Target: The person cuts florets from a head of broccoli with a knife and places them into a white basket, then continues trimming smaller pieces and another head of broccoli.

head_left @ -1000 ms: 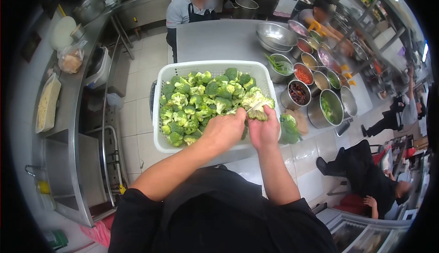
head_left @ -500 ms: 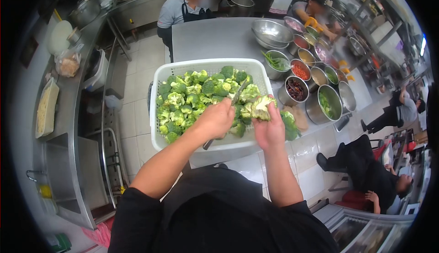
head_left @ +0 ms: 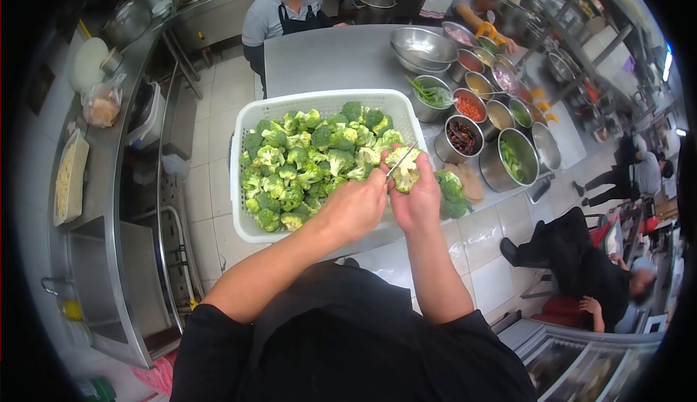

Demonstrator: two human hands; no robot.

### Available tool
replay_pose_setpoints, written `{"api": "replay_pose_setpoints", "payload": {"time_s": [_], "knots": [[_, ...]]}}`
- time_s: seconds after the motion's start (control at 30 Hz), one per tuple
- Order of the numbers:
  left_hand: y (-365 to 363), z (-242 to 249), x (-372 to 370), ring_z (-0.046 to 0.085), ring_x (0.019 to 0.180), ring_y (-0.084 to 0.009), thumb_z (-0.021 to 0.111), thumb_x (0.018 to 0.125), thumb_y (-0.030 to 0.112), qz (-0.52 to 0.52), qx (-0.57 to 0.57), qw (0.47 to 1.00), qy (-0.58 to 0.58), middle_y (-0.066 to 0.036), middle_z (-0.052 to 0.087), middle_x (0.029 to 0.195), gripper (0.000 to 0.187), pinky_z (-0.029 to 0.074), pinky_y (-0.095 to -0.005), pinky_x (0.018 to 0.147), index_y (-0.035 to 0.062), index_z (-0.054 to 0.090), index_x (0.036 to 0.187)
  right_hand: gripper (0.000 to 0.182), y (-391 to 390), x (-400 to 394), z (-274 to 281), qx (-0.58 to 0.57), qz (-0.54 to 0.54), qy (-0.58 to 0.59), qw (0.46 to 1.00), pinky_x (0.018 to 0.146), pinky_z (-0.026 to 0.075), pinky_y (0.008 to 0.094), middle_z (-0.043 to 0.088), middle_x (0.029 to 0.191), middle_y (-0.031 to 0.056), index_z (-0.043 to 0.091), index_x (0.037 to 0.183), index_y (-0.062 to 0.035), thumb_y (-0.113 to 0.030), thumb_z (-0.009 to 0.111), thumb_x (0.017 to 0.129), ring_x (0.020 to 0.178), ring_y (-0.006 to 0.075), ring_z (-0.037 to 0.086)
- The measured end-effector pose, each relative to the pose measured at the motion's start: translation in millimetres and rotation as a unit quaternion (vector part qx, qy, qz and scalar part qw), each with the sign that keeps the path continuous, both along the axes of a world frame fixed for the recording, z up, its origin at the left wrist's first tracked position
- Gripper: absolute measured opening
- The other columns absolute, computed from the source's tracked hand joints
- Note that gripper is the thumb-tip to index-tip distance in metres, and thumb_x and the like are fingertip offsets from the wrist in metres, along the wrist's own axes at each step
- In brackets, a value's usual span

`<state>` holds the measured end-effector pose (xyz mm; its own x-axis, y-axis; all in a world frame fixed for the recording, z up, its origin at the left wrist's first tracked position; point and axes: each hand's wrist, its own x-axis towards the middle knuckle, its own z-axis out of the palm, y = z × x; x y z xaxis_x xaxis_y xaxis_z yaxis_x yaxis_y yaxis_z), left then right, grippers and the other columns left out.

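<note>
Right between the two hands, a cut broccoli piece (head_left: 404,172) sits above the right-hand edge of a white perforated basket (head_left: 401,108), its pale stem side facing up. The right hand (head_left: 420,207) cups it from below, fingers curled around its sides. Across it lies the thin blade of a knife (head_left: 404,158), whose handle is enclosed in the left hand's (head_left: 356,206) closed fist. Broccoli florets (head_left: 294,159) are heaped inside the basket. Just beside the basket, to its right, rests a larger green broccoli head (head_left: 453,197). Beyond that stand a metal pot of dark red pieces (head_left: 462,135) and a wider pot of green pieces (head_left: 511,156). Farther off, wide metal bowls (head_left: 424,47) are stacked on the steel table (head_left: 327,55), and a person in a dark apron (head_left: 290,18) stands at its far side.
</note>
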<state>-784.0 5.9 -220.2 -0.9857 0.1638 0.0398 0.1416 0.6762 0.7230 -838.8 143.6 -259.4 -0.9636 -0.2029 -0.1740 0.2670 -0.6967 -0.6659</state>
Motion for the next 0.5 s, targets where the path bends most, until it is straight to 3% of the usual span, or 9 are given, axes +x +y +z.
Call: {"api": "replay_pose_setpoints", "payload": {"time_s": [0.17,0.27,0.37,0.5], "knots": [[4.8,6.2,-8.2,0.064,0.073,-0.0494,0.046,0.1,0.019,0.007,-0.076,0.995,-0.059,-0.031,0.064,0.074,0.026,0.048,-0.0594,0.067,-0.0039,0.047,0.112,0.039,-5.4,-3.8,-23.5,-0.039,0.003,0.015,0.999,0.101,0.048,0.041,0.064,0.12,0.012,0.053,0.128,-0.0023,-0.033,0.045,0.106,0.112,0.0244,0.062],[4.3,0.6,-20.4,0.068,0.078,-0.0468,0.043,0.096,0.014,-0.025,-0.181,0.983,-0.016,-0.029,0.068,0.08,0.021,0.053,-0.0568,0.07,-0.0038,0.051,0.105,0.048,-10.2,2.2,-19.0,0.006,-0.044,-0.044,0.998,0.099,0.047,0.0361,0.065,0.119,0.0147,0.054,0.13,0.0052,-0.034,0.056,0.102,0.11,0.0225,0.061],[8.6,-2.5,-22.8,0.069,0.077,-0.0437,0.047,0.093,0.012,-0.027,-0.262,0.965,0.001,-0.026,0.068,0.078,0.018,0.054,-0.0542,0.069,-0.001,0.052,0.104,0.055,-20.3,2.2,-35.2,0.025,-0.075,-0.036,0.996,0.097,0.046,0.033,0.065,0.118,0.0155,0.052,0.134,0.0063,-0.038,0.058,0.101,0.109,0.0205,0.06],[-14.3,-8.9,-38.9,0.07,0.074,-0.041,0.05,0.091,0.011,0.013,-0.34,0.939,0.052,-0.024,0.069,0.078,0.016,0.055,-0.0523,0.065,0.0014,0.053,0.103,0.036,-0.7,5.2,-30.6,0.254,0.018,0.027,0.967,0.09,0.047,0.0307,0.063,0.112,0.007,0.057,0.122,-0.001,-0.032,0.054,0.104,0.102,0.015,0.058]]}}
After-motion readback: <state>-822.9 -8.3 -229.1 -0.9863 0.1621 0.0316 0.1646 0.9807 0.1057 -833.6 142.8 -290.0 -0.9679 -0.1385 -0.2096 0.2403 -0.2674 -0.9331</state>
